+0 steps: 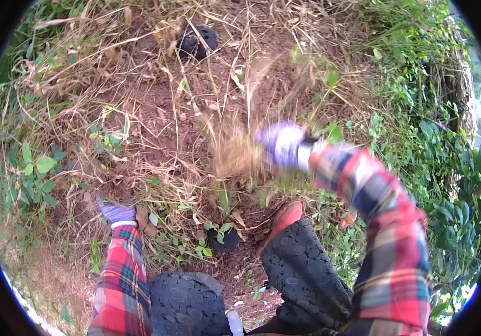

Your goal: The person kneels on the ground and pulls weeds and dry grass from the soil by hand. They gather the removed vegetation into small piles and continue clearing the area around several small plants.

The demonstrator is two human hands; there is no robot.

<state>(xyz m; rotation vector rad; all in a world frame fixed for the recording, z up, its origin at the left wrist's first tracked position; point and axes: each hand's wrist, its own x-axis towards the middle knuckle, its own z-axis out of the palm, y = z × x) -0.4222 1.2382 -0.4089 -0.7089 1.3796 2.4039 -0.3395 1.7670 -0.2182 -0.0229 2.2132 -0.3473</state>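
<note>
My right hand (pixel 281 142), in a purple and white glove below a plaid sleeve, is blurred over the middle of the ground. A smeared clump of dry grass (pixel 234 155) lies against its fingers; the blur hides whether they grip it. My left hand (pixel 116 211), in a purple glove, rests low on the soil at the left beside brown leaves, its fingers partly lost among dry stalks. Between the hands and my knees, a black round object (pixel 223 240) sits in the soil with small green leaves over it.
A second black object (pixel 197 43) lies in the straw farther ahead. A red shoe (pixel 286 216) stands in front of my right leg. Green vines (pixel 408 105) and a trunk (pixel 462 92) border the right side, and a leafy plant (pixel 38 164) grows at the left.
</note>
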